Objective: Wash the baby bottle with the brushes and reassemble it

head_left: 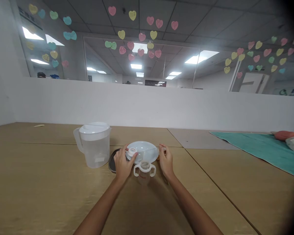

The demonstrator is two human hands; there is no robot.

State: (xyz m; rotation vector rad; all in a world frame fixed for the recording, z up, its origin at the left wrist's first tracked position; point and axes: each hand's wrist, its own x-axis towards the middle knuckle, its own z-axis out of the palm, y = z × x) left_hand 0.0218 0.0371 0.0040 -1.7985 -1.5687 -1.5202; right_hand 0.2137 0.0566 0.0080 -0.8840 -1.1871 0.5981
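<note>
Between my hands a clear baby bottle [144, 177] stands upright on the table, its neck uncovered and a white two-handled ring around it. My left hand [122, 164] is closed on a white bottle collar [132, 151], held over the near left rim of a white bowl [147, 145]. To the right of the bowl, my right hand [166, 161] is raised with its fingers pinched together. What lies in that pinch is too small to make out. A dark oval item [112, 162] is partly hidden behind my left hand.
A clear plastic pitcher [96, 151] with a white lid stands to the left. At the far right a green cloth [254, 147] lies with a red item [286, 135] on it. A white wall [137, 104] with glass above closes off the table's back.
</note>
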